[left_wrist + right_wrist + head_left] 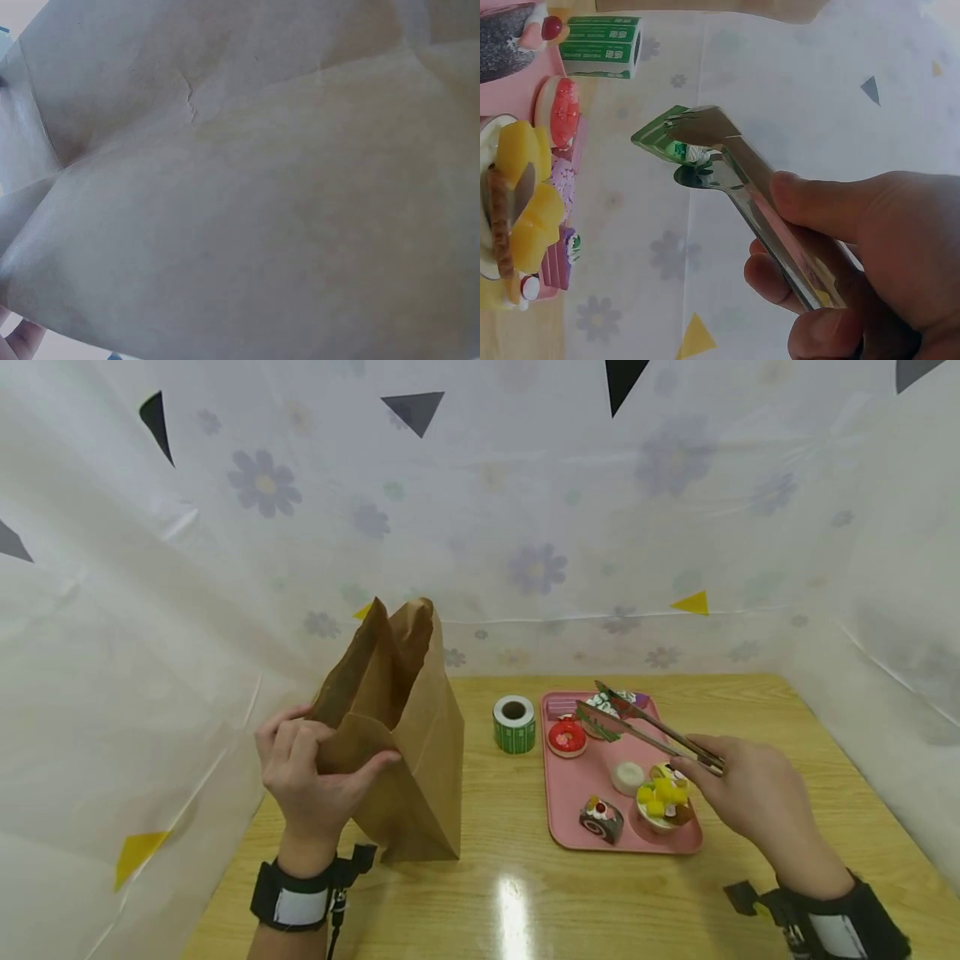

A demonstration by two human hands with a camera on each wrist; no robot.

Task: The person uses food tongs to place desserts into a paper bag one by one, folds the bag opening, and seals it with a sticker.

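Note:
My left hand [300, 768] grips the near rim of an upright brown paper bag [438, 760], thumb on one side of the paper and fingers on the other. The bag's mouth gapes upward, and its brown paper fills most of the left wrist view. In my right hand [757, 785] is a pair of metal tongs [750, 161], held with the thumb on one arm and curled fingers on the other. A green wedge, like a toy cake slice with a white-and-green top [656, 139], sits between the tong tips. Seen from the head, the tips are over the tray's back part.
A pink tray [562, 814] holds several toy sweets, among them a red donut [567, 739], a dark roll cake [602, 820] and a yellow fruit-topped cup [662, 802]. A green-and-white label roll [514, 731] stands between tray and bag. Behind the table hangs a flowered sheet [480, 527].

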